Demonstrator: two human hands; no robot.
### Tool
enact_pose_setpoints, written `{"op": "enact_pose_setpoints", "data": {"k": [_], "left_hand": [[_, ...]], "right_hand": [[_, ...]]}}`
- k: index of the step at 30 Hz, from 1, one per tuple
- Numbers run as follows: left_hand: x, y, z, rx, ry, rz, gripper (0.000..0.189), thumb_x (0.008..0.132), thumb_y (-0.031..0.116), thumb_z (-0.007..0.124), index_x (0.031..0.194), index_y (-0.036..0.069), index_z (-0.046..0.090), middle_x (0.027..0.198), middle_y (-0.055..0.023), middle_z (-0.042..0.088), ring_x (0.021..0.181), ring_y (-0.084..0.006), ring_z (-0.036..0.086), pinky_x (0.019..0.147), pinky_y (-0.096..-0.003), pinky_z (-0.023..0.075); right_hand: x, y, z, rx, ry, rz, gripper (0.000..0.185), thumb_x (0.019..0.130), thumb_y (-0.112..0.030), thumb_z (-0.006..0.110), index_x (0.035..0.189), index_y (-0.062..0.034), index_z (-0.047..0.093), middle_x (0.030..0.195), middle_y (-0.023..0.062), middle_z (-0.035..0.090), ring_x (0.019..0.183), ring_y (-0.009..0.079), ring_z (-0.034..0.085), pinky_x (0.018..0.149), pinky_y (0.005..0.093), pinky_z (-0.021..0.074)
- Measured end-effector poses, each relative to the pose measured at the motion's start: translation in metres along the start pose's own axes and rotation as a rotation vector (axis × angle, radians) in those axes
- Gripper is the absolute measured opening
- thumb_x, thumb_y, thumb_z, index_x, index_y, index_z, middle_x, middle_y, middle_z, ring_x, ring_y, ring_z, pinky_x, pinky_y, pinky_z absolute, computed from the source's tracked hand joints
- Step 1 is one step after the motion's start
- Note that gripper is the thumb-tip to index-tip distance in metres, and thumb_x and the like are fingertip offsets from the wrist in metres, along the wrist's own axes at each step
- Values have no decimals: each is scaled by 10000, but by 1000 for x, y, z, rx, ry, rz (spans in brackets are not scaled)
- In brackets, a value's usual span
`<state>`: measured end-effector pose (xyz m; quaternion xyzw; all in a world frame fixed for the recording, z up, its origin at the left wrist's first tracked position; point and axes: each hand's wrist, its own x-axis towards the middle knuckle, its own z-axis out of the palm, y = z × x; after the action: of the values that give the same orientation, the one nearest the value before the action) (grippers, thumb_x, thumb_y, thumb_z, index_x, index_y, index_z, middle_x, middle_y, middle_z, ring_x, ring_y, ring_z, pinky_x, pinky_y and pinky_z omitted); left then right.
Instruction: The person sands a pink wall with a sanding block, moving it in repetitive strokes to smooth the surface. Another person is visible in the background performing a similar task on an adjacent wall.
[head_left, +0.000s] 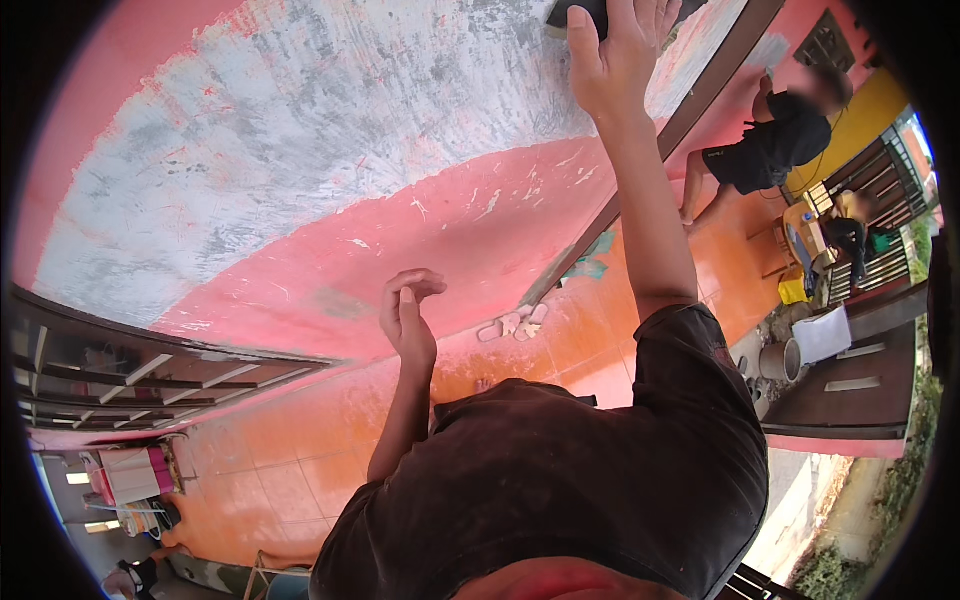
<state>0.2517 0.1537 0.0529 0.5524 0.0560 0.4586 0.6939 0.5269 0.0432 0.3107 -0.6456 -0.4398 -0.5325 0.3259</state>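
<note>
My right hand (621, 64) is raised at the top edge, spread over a dark block (559, 16) and pressing it against the wall. Part of the block is covered by the fingers, and its exact kind is unclear. Around it spreads a grey-white, streaky patch (322, 127) of scraped or filled wall surface with pink flecks. Below that patch the wall is pink (450, 232), with pale scratches. My left hand (411, 307) hovers in front of this pink part, loosely curled, thumb apart from the fingers, with nothing in it.
A dark wooden post (709, 82) borders the patch on the right. Slippers (514, 322) lie on orange floor tiles (285, 487) by the wall. A louvred window (150, 375) is at left. One person (780, 139) stands beyond the post; another (851, 225) sits near a table.
</note>
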Motion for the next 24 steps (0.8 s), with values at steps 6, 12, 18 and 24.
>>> {"op": "enact_pose_setpoints", "data": {"k": [6,12,18,24], "left_hand": [[-6,1,3,-25,-14,-7,274,1112,201,438,1147,-22,595,1059,-177,671,925,-247,686,828,-383,582],[-6,0,-7,22,-18,-17,277,1114,205,434,1157,-18,592,1068,-183,671,929,-251,687,828,-385,583],[-12,10,-15,36,16,7,274,1115,199,429,1162,-16,591,1067,-185,670,919,-255,685,828,-386,579],[0,17,-24,50,81,69,274,1115,201,431,1162,-15,591,1068,-184,670,906,-248,681,827,-384,579]], "right_hand": [[-136,-45,48,110,-24,95,889,848,-429,686,1556,28,404,1647,339,258,1526,551,214,1132,763,178],[-22,-35,18,51,46,44,852,925,-390,567,1602,49,294,1693,286,192,1553,510,177,1212,674,105],[-172,-71,53,115,-138,152,897,892,-473,634,1571,48,363,1663,369,171,1551,534,165,1159,749,70],[-17,-54,27,74,41,78,826,945,-407,575,1588,44,320,1682,311,187,1550,526,152,1185,710,102]]}}
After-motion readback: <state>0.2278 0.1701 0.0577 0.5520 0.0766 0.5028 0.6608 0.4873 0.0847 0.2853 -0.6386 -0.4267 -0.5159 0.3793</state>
